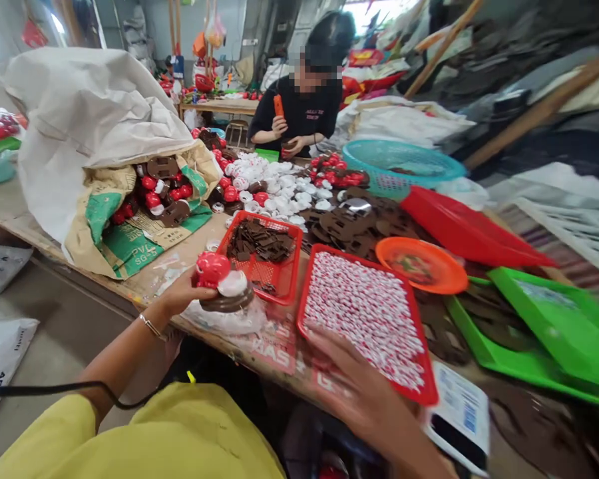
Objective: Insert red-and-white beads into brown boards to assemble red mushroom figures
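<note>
My left hand is closed around a small plastic toy figure, red with a white part, on a brown base. It is held just above the table's near edge, beside a red basket of dark brown plastic pieces. My right hand, slightly blurred, has its fingers stretched out at the near left edge of a red tray. Many tiny white and red pieces fill that tray. No object shows in the right hand.
A white sack of red and brown parts lies at left. White parts and brown plates are heaped mid-table. An orange dish, green trays and a teal basket stand right. A person sits opposite, holding an orange tool.
</note>
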`<state>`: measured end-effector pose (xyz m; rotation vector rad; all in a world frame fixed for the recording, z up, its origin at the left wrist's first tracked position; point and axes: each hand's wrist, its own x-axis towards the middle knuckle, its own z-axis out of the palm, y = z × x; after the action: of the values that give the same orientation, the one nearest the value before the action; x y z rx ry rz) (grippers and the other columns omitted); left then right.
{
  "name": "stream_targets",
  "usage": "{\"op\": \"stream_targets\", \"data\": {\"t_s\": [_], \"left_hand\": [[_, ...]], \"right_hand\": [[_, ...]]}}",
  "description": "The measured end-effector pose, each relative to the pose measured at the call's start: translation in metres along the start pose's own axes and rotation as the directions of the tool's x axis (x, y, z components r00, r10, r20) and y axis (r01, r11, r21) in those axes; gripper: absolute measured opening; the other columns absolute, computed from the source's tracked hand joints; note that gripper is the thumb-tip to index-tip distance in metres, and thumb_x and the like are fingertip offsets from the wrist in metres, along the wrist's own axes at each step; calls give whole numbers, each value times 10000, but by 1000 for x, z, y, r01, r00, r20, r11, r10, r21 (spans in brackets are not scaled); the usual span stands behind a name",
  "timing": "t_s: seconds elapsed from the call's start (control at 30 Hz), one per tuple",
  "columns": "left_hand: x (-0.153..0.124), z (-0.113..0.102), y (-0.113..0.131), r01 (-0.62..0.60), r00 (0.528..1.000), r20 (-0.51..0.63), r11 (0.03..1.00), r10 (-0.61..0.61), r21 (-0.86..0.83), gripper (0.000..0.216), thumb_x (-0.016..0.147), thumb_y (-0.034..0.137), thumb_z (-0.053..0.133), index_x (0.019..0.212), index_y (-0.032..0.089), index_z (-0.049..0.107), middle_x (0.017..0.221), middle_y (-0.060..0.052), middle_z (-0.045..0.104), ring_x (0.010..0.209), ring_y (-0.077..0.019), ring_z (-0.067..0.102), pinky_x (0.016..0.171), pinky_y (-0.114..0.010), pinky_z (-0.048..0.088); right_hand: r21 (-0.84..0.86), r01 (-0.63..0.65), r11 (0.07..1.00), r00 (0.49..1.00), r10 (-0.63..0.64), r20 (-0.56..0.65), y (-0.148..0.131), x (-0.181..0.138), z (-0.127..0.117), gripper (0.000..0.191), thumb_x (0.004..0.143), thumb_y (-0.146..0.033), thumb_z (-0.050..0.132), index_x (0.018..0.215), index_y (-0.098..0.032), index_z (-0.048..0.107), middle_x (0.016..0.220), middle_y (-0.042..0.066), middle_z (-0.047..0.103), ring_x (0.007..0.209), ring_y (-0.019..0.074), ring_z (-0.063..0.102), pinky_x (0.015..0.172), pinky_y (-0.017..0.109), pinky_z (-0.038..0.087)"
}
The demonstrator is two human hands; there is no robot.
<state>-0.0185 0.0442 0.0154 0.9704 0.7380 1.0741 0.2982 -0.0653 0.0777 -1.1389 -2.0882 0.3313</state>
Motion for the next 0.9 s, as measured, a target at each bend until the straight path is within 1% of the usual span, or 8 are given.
{"op": "stream_targets", "data": {"t_s": [0.1, 0.2, 0.3, 0.4, 0.53, 0.63, 0.83, 0.9], "left_hand": [[-19, 17, -6, 64, 988, 135, 994, -75, 85, 559, 566, 210, 883, 1086, 140, 689, 1048, -112, 704, 998, -277, 644, 911, -360, 479], [-33, 17, -13, 29, 998, 63, 1000, -29, -8, 682, 582, 253, 885, 1212, 201, 627, 1182, -94, 664, 1078, -261, 617, 936, -345, 473], [-41, 18, -27, 40, 994, -81, 949, -69, -314, 723, 641, 505, 822, 1274, 266, 566, 1237, -72, 639, 1071, -247, 622, 919, -372, 491], [-37, 28, -39, 68, 974, -134, 802, -182, -594, 658, 727, 720, 620, 1133, 202, 636, 1092, -94, 694, 999, -271, 642, 905, -428, 499], [-24, 36, -34, 5, 936, -234, 676, -262, -737, 504, 839, 616, 519, 951, 150, 677, 879, -88, 719, 850, -252, 665, 904, -432, 503], [-24, 35, -27, 34, 936, -212, 673, -280, -739, 467, 844, 555, 522, 980, 140, 687, 936, -107, 727, 902, -277, 672, 901, -449, 506], [-39, 28, -36, 392, 895, 96, 664, -436, -637, 436, 763, 545, 584, 887, 143, 697, 790, -123, 724, 821, -331, 695, 758, -478, 538], [-39, 24, -39, 402, 890, 102, 661, -444, -633, 444, 762, 561, 571, 861, 146, 692, 748, -121, 717, 775, -332, 698, 717, -475, 541]], "right_hand": [[-37, 208, 978, 973, -202, 113, -8, 35, 45, 461, 872, -292, 642, 1322, -290, 542, 1409, 107, 513, 1277, 277, 508, 1025, 469, 482], [14, 303, 953, 950, -303, 76, -16, 56, 80, 417, 832, -186, 627, 1241, -245, 565, 1240, 109, 605, 1155, 252, 577, 975, 439, 515], [0, 229, 973, 969, -228, -90, -27, 58, 105, 415, 805, -194, 660, 1204, -221, 551, 1121, 105, 623, 1061, 254, 600, 934, 438, 533], [-20, 139, 990, 964, -139, -226, -39, 51, 125, 450, 825, -257, 684, 1244, -222, 523, 1133, 121, 602, 1079, 276, 588, 939, 463, 528], [29, 175, 984, 972, -168, -163, -45, 45, 129, 476, 865, -377, 667, 1304, -267, 519, 1182, 113, 579, 1115, 286, 576, 958, 475, 516], [47, 124, 991, 969, -110, -222, -37, 51, 117, 524, 845, -407, 692, 1325, -292, 518, 1314, 116, 491, 1204, 303, 521, 1017, 502, 475], [202, -110, 973, 965, 153, -212, -24, 76, 109, 627, 851, -518, 646, 1394, -281, 443, 1433, 136, 381, 1230, 300, 512, 981, 479, 511], [161, -146, 976, 946, 186, -265, -27, 77, 111, 641, 846, -548, 636, 1392, -274, 443, 1450, 137, 362, 1283, 316, 465, 1033, 513, 465]]}}
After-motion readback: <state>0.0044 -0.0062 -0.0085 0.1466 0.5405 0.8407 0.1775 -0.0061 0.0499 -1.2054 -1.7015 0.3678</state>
